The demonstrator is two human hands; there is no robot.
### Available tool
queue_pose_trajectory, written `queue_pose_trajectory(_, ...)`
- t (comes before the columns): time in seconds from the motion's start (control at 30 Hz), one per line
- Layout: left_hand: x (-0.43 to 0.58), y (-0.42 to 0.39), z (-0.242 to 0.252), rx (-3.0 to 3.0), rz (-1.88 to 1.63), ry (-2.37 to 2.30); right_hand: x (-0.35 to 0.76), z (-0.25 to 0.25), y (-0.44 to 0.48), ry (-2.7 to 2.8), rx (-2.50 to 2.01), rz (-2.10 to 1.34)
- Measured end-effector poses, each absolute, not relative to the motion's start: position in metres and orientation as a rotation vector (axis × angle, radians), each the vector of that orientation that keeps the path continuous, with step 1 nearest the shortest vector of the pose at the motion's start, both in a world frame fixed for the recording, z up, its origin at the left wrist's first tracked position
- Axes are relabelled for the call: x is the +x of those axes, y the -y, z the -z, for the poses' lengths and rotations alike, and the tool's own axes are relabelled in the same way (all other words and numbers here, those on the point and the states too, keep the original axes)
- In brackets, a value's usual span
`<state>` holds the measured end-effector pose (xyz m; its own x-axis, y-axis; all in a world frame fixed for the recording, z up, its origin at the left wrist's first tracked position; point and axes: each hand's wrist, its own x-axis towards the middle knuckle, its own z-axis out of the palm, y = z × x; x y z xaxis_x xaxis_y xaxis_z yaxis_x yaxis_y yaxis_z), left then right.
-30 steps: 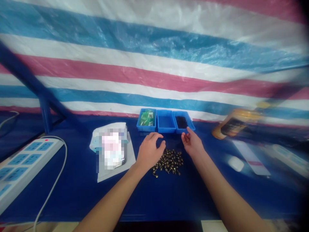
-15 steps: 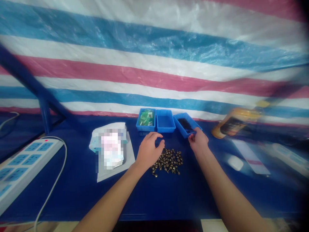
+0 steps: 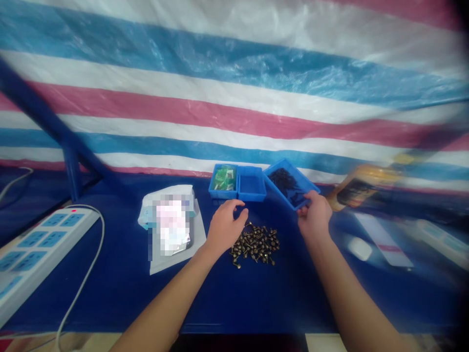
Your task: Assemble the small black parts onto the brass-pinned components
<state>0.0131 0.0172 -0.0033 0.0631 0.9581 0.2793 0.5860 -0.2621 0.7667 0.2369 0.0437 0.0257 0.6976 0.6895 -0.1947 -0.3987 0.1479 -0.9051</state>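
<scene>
My right hand (image 3: 315,214) grips the near right corner of a blue plastic bin (image 3: 298,199), which is tilted and holds a heap of small dark pieces (image 3: 283,180) toward its far left end. Over the left edge of a pile of brass-coloured screws (image 3: 258,244) hovers my left hand (image 3: 227,224), its thumb and fingers apart and nothing between them. Behind the pile stands a second blue bin (image 3: 251,186) with nothing in it. Beside that, a third blue bin (image 3: 223,195) contains green-and-white packets (image 3: 224,178).
On the left are a white power strip (image 3: 47,244) with its cable and a plastic bag on a white sheet (image 3: 198,239). To the right lie a yellow bottle (image 3: 357,186), a white rounded object (image 3: 359,248) and a pale flat strip (image 3: 384,242). Striped sheeting (image 3: 234,112) hangs behind the table.
My right hand has raised and tilted the bin of dark pieces, shifting it slightly right. My left hand has stayed nearly in place beside the screws.
</scene>
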Motion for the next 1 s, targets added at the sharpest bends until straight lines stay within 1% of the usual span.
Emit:
queue_pose_trajectory(0.17, 0.012, -0.016, 0.001, 1.815, -0.979, -1.474, 0.231, -0.033, -0.032, 0.460, -1.091, -0.938)
queue_pose_trajectory(0.27, 0.012, -0.019, 0.001, 1.714, -1.126, -1.434, 0.224, -0.036, -0.026, 0.567, -1.054, -1.021)
queue_pose_trajectory(0.37, 0.008, -0.026, 0.004, 1.442, -1.330, -1.387, 0.215, -0.037, -0.022, 0.647, -1.051, -1.063)
queue_pose_trajectory(0.5, 0.002, -0.032, 0.004, 1.288, -1.386, -1.322, 0.205, -0.032, -0.019, 0.741, -1.067, -1.100)
queue_pose_trajectory(0.77, 0.006, -0.020, -0.013, 1.389, -1.394, -1.409, 0.203, -0.015, -0.019, 0.928, -1.065, -1.082)
queue_pose_trajectory(1.0, 0.008, -0.025, 0.003, 1.147, -1.409, -1.424, 0.202, -0.012, -0.020, 1.085, -1.093, -0.956)
